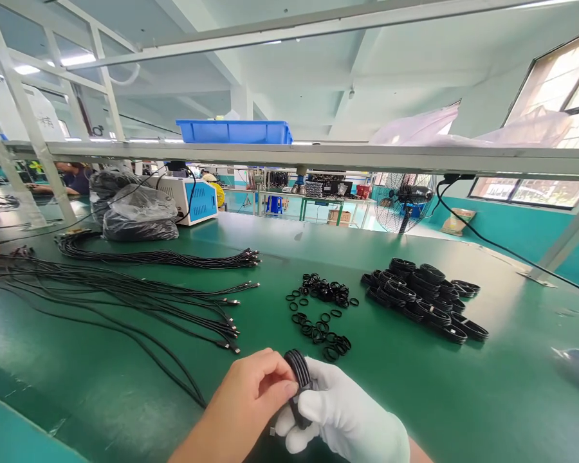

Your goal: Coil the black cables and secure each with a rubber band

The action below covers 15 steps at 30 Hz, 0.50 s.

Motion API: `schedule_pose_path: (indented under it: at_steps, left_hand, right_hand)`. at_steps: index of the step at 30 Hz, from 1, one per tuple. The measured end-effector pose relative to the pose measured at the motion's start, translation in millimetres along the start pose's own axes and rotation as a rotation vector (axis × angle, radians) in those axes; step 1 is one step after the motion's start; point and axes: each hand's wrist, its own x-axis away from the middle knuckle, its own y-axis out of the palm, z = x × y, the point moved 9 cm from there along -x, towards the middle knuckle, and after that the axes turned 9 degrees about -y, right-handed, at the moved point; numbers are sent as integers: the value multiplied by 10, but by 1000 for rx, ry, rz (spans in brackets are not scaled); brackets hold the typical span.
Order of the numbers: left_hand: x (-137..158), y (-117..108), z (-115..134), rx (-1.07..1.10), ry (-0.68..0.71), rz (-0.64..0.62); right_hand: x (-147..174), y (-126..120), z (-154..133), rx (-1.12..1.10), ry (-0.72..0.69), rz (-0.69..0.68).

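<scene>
A black cable wound into a tight coil (298,370) is held upright between my two hands, close to the bench's near edge. My right hand (342,408), in a white glove, grips the coil from the right and below. With bare fingers, my left hand (251,399) pinches the coil's left side near its middle. A small connector end (272,431) shows below the left fingers. Beyond the hands lie scattered black rings (321,328), some loose and some heaped. What sits under the left thumb is hidden.
Straight black cables (174,289) with metal plugs lie at left. Finished-looking cable coils (424,299) are piled at right. Behind stand bagged black goods (139,212), a white-and-blue machine (193,199) and a fan (405,196). A shelf (318,154) bearing a blue bin (236,133) crosses above the bench.
</scene>
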Motion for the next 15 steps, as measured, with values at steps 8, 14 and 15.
schedule_pose_path:
  at_steps: [8,14,15]
  left_hand:
    - [-158,67,-133,414,139,-337]
    - [-307,-15,-284,407,120,-138]
    - [-317,-33,-289,395,117,-103]
  right_hand:
    - [107,179,254,-409,208,-165]
    - [-3,-114,165,119,81,167]
    - [-10,-141,134,202,71,199]
